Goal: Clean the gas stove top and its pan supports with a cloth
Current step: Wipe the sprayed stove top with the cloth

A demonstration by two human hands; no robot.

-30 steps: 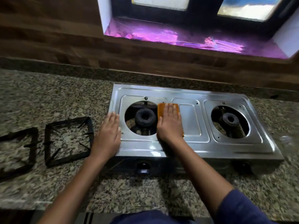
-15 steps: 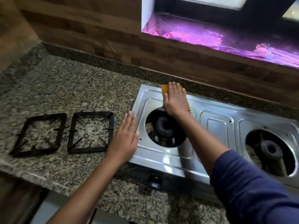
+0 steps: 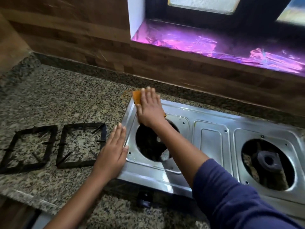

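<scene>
The steel two-burner stove top (image 3: 212,141) lies on the granite counter with both pan supports off. My right hand (image 3: 149,109) presses an orange cloth (image 3: 137,97) flat onto the stove's far left corner, fingers straight; most of the cloth is hidden under the palm. My left hand (image 3: 113,151) rests flat against the stove's left edge, fingers straight. Two black square pan supports, one nearer the stove (image 3: 81,146) and one further left (image 3: 28,149), lie on the counter to the left of the stove. My right forearm covers the left burner.
The right burner (image 3: 268,161) sits exposed in its round opening. A wood-pattern wall (image 3: 82,38) runs behind the counter, with a foil-lined window sill (image 3: 214,45) above the stove. The counter's front edge (image 3: 29,198) runs at lower left.
My right hand has slid the cloth from the stove's middle, past the back of the left burner, to the far left corner. My left hand stays on the left edge. The view shifted left.
</scene>
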